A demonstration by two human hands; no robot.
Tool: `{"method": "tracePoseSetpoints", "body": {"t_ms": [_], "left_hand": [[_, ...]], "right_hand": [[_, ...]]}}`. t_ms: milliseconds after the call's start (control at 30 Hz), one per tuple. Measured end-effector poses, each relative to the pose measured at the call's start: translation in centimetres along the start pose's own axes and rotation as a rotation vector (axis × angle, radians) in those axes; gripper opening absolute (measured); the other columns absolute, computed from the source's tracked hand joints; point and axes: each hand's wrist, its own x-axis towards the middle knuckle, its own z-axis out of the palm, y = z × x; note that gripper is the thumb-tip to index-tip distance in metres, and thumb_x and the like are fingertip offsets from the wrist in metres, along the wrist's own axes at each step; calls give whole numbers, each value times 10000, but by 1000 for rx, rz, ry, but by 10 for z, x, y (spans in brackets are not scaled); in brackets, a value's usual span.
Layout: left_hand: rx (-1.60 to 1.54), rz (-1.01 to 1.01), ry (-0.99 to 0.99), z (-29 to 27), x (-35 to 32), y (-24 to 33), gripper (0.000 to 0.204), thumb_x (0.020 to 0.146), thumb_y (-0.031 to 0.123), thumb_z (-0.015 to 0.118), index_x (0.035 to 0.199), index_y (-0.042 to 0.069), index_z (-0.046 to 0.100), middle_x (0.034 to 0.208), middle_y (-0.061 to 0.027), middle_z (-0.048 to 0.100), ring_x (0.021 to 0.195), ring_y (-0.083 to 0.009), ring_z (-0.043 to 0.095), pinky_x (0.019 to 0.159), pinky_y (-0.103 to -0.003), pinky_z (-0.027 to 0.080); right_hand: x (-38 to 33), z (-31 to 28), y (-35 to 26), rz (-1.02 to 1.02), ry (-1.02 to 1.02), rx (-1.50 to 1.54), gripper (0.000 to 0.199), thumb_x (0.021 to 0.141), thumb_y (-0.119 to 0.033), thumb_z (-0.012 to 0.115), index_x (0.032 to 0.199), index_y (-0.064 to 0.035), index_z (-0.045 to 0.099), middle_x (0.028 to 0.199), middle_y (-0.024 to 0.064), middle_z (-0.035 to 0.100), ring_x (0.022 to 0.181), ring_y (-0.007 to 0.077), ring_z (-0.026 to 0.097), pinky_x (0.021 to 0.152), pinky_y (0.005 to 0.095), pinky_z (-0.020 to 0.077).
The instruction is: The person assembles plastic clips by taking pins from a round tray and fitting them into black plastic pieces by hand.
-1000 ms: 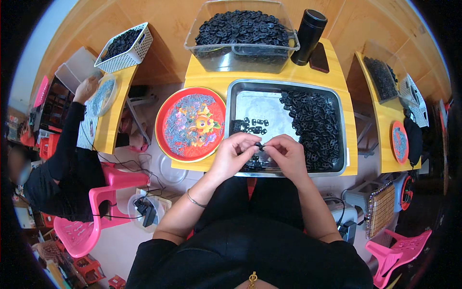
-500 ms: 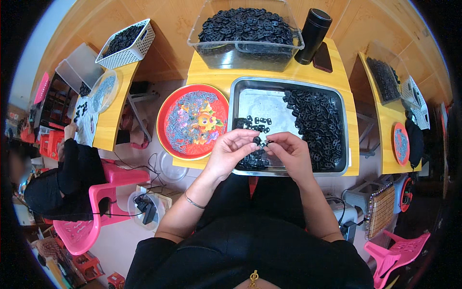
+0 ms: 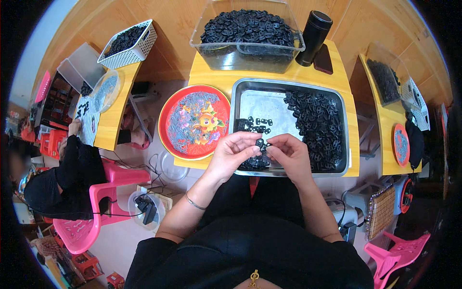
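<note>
Over the near edge of a steel tray (image 3: pixel 269 102), my two hands meet. My left hand (image 3: pixel 237 153) pinches a small black plastic piece (image 3: pixel 260 143) with a rounded end between thumb and forefinger. Close against it, my right hand (image 3: pixel 291 155) is closed in a pinch too; a tiny dark bit shows at its fingertips, too small to name. In the tray, a heap of loose black plastic pieces (image 3: pixel 320 125) fills the right side. A smaller group of black pieces (image 3: pixel 260 124) lies behind my fingers on the left, partly hidden by my hand.
Left of the tray stands a round red dish (image 3: pixel 168 139) of thin grey metal pins. Behind are a clear bin (image 3: pixel 226 58) of black pieces, a black flask (image 3: pixel 314 38) and a dark phone (image 3: pixel 323 61). A person in black (image 3: pixel 72 168) sits at the left table.
The black piece in my left fingers has turned and shows more of its face. Both hands stay at nearly the same place over the tray.
</note>
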Motion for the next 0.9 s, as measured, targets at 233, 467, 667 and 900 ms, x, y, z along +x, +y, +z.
{"method": "tracePoseSetpoints", "body": {"t_ms": [233, 467, 667, 900], "left_hand": [[45, -4, -14, 0, -4, -1, 264, 783, -44, 575, 1045, -15, 564, 873, -62, 617, 780, -97, 587, 725, -223, 482], [77, -8, -15, -3, -5, 0, 262, 784, -26, 587, 1045, -17, 570, 905, -83, 624, 792, -97, 593, 719, -218, 492], [74, -8, -38, 2, -5, 5, 236, 792, -26, 577, 1028, -14, 581, 906, -77, 624, 807, -94, 591, 721, -219, 493], [52, 7, -26, -2, -7, 5, 228, 793, -34, 568, 1020, -12, 583, 906, -78, 625, 802, -96, 592, 725, -225, 496]], "right_hand": [[-2, 3, -3, 44, -26, 6, 122, 764, -10, 604, 880, -8, 565, 742, 22, 587, 648, 62, 551, 580, 184, 441], [1, 0, 0, 51, -40, -6, 128, 749, -19, 637, 850, -2, 560, 733, 41, 599, 636, 68, 561, 574, 187, 450], [-1, 4, -6, 84, -7, 28, 123, 748, -24, 641, 840, -4, 563, 731, 40, 600, 630, 66, 558, 573, 188, 450], [-1, 11, -4, 46, 21, 45, 114, 749, -25, 641, 830, -5, 563, 722, 38, 598, 630, 67, 558, 571, 187, 450]]}}
